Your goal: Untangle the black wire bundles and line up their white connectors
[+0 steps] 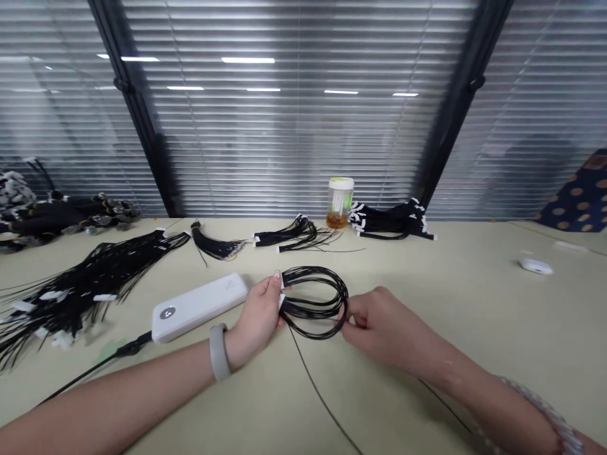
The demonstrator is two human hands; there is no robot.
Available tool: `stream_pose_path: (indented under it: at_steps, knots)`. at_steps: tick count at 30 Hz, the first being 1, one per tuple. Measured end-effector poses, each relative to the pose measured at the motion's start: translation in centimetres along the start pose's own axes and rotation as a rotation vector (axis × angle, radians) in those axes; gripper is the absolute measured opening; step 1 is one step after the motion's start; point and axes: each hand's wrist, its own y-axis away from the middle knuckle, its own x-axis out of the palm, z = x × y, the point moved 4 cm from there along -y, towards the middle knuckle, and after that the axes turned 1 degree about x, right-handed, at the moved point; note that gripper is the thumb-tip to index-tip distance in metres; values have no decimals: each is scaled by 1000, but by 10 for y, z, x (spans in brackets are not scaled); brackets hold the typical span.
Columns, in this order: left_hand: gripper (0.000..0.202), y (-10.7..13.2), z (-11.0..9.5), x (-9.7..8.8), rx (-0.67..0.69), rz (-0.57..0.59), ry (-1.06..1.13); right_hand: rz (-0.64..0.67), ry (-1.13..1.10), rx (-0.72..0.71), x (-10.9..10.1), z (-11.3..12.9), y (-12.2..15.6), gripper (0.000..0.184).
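Observation:
A coil of thin black cords [315,297] lies looped on the pale table [427,354] between my hands. My left hand [258,316], with a grey band on the wrist, pinches the coil's left end where small white tags sit. My right hand [379,322] grips the coil's right side with closed fingers. One loose black strand [317,392] trails from the coil toward the near edge.
A white power bank [199,306] with a black cable lies left of my left hand. Bundles of black cords [90,278] spread at the left and along the back. A jar with a green-white lid [340,202] stands at the back; a white mouse [535,266] at right.

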Motion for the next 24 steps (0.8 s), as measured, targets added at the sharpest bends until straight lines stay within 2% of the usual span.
stream_pose_path:
  at_steps: [3, 6, 8, 12, 15, 17, 19, 22, 24]
  knots:
    - [36, 0, 1, -1, 5, -14, 8, 100, -241, 12, 2, 2, 3, 15]
    - [37, 0, 3, -4, 17, -49, 5, 126, -415, 91, -1, 2, 6, 15]
    - [37, -1, 4, -4, 23, -58, 23, 221, -556, 157, 4, 4, 11, 16]
    - [38, -3, 9, -5, 11, -68, 47, 537, -955, 249, 36, 24, 27, 20]
    - [36, -6, 9, -5, 9, -76, 123, 634, -1059, 278, 64, 37, 36, 27]
    - [32, -7, 8, -6, -18, -105, 202, 645, -1131, 366, 77, 38, 40, 42]
    - [28, -7, 5, -6, -70, -134, 281, 611, -1228, 442, 81, 36, 43, 61]
    - [23, -6, 1, -7, -134, -172, 390, 523, -1320, 516, 75, 34, 44, 84]
    - [24, -6, 0, -8, -160, -184, 442, 463, -1363, 566, 71, 33, 42, 88]
